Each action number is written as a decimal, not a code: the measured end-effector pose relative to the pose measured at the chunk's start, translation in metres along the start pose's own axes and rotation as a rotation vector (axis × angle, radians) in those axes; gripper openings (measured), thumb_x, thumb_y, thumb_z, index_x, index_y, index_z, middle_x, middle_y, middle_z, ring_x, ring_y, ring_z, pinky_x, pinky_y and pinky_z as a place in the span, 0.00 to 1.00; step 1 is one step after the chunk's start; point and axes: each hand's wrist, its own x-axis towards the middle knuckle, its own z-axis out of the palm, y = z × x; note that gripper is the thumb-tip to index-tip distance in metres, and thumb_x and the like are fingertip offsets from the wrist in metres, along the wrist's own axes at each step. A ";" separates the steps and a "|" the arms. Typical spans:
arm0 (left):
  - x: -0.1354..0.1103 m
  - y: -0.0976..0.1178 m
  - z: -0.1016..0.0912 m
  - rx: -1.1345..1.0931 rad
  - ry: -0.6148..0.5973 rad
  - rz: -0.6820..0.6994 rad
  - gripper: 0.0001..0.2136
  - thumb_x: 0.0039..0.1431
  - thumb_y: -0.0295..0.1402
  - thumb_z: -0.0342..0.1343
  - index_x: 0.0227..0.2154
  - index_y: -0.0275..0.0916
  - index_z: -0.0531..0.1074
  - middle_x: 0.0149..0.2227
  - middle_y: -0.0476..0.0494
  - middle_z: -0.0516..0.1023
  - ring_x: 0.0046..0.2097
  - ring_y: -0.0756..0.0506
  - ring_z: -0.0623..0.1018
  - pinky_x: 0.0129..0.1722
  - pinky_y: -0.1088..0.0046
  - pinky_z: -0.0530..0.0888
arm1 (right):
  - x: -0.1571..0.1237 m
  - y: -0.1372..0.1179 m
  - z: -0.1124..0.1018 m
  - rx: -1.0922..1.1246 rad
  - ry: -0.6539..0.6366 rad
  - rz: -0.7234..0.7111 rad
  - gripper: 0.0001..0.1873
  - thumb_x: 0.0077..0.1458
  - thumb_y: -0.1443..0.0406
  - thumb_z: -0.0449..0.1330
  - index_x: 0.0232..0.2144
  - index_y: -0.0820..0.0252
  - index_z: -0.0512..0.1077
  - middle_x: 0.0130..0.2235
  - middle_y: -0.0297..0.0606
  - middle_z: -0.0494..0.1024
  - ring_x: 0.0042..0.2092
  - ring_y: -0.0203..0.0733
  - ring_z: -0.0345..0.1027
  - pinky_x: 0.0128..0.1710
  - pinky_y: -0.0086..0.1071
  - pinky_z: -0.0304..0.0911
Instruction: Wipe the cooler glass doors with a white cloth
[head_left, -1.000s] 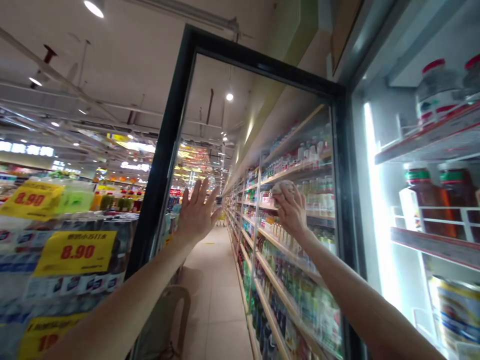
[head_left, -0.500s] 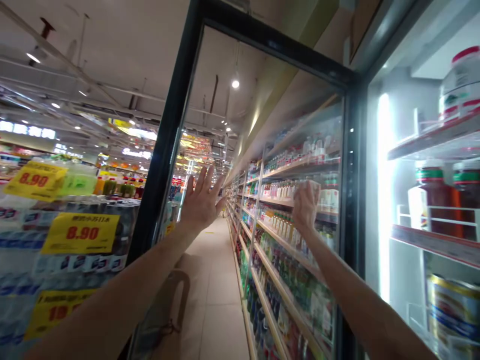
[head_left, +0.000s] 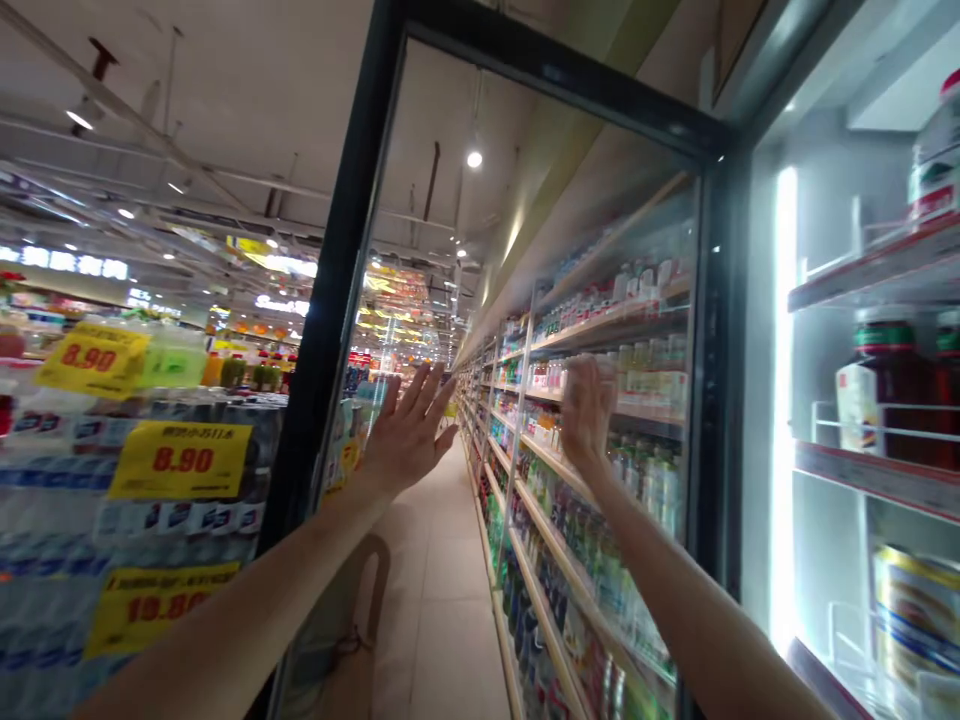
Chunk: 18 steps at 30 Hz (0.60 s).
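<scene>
A tall glass door with a black frame [head_left: 339,300] stands open in front of me. My left hand [head_left: 409,435] lies flat against the glass, fingers spread and pointing up, holding nothing. My right hand [head_left: 589,408] is raised against the same pane further right, near the hinge side. It is smeared by motion, so I cannot make out its fingers or anything under the palm. Both my bare forearms reach up from the bottom of the view.
To the right is the lit cooler interior with dark red-brown bottles [head_left: 885,390] and cans [head_left: 915,610] on shelves. At left are stacked water packs with yellow price tags [head_left: 180,458]. Through the glass I see a tiled aisle [head_left: 442,600], long drink shelves [head_left: 600,325] and a stool [head_left: 371,600].
My right hand, which gripped a whitish cloth a second ago, has slid along the glass and now looks flatter and blurred. My left hand stays on the pane. My view has shifted slightly.
</scene>
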 end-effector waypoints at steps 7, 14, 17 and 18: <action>-0.020 -0.002 0.001 0.014 0.010 -0.008 0.27 0.63 0.39 0.43 0.62 0.38 0.48 0.64 0.39 0.53 0.66 0.42 0.49 0.63 0.57 0.48 | -0.040 -0.032 0.004 0.010 -0.047 -0.313 0.20 0.54 0.65 0.53 0.49 0.45 0.69 0.63 0.31 0.56 0.65 0.48 0.42 0.60 0.47 0.50; -0.041 0.016 -0.006 0.059 -0.017 -0.131 0.26 0.62 0.39 0.43 0.62 0.36 0.50 0.64 0.40 0.52 0.65 0.41 0.50 0.63 0.57 0.46 | -0.038 0.071 -0.020 -0.013 0.322 0.279 0.22 0.50 0.65 0.50 0.46 0.67 0.71 0.59 0.56 0.59 0.60 0.57 0.52 0.56 0.57 0.49; -0.040 0.017 -0.006 0.072 -0.015 -0.131 0.26 0.62 0.39 0.43 0.61 0.37 0.51 0.64 0.41 0.53 0.65 0.42 0.51 0.63 0.58 0.46 | -0.037 0.031 -0.010 0.045 0.264 0.113 0.23 0.50 0.63 0.52 0.48 0.64 0.69 0.54 0.53 0.66 0.57 0.52 0.58 0.55 0.52 0.53; -0.040 0.017 -0.007 0.076 -0.016 -0.131 0.26 0.62 0.39 0.43 0.61 0.37 0.51 0.64 0.41 0.52 0.65 0.42 0.51 0.63 0.58 0.46 | -0.037 0.016 -0.007 0.052 0.240 0.044 0.23 0.50 0.63 0.53 0.49 0.63 0.68 0.54 0.52 0.66 0.57 0.51 0.58 0.55 0.51 0.54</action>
